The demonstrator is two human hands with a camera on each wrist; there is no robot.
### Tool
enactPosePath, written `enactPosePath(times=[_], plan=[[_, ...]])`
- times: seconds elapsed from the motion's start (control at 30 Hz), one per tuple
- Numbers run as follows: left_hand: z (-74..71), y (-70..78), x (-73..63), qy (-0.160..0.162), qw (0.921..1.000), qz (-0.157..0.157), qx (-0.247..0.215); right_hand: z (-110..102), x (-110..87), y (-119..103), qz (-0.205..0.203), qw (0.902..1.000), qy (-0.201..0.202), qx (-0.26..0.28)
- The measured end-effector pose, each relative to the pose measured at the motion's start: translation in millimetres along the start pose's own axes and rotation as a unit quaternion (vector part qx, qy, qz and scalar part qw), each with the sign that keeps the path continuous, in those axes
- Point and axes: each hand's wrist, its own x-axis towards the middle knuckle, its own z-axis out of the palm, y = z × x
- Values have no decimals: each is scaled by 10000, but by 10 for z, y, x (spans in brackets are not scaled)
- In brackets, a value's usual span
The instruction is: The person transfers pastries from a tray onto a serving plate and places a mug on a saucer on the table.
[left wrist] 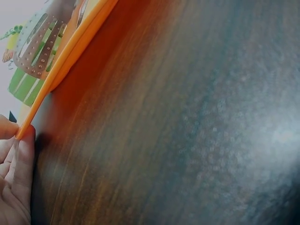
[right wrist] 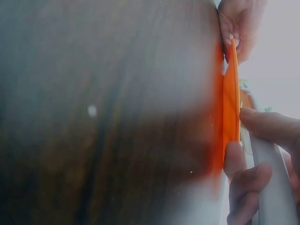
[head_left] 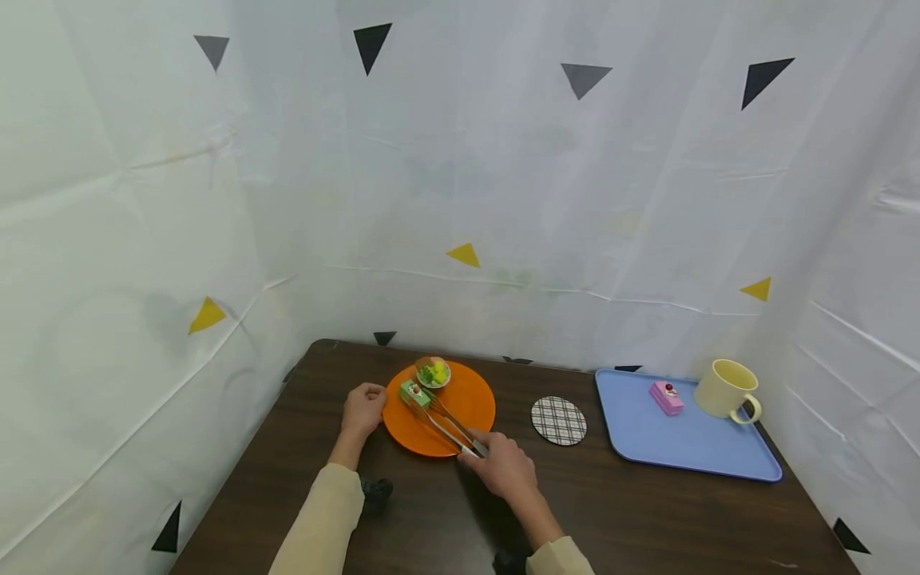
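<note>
You have a dark brown, wood-grained table (head_left: 618,503) across the lower part of the head view, its far left corner rounded, light glinting off it near the bottom middle. Directly on it you see a round orange plate (head_left: 473,401) at lower centre, a round checked coaster (head_left: 559,421) right of that, and a blue rectangular tray (head_left: 690,449) at lower right.

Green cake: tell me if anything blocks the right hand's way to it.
Nothing visible does. Only the tongs held in the right hand span the gap, reaching across the orange plate to the green cake; the small bowl sits beyond it.
</note>
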Motion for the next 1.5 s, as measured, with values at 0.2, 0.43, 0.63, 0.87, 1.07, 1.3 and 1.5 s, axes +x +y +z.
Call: enactPosePath(times=[0.2,0.43,0.63,0.87,1.07,1.3,1.5], plan=[[2,-27,-10,-10,10000,-33,-23,8,-34,3,103,9999,14,-75],[-3,-21,6,39,10000,-14,3,-15,-62,15,218,9998,-1,-3],[-10,32,-8,-13,9999,-77,-75,-64,-114,55,212,9997,71,24],[-2,6,11,-8,10000,-79,-60,-102,-184,126,255,9996,80,42],[4,-20,21,12,10000,-65,-43,-158,-279,181,269,9995,148,64],[3,22,-18,47,9999,-95,-34,-240,-372,251,330,9989,334,71],[1,40,-44,9,10000,-90,-9,-301,-426,332,425,9978,516,-51]])
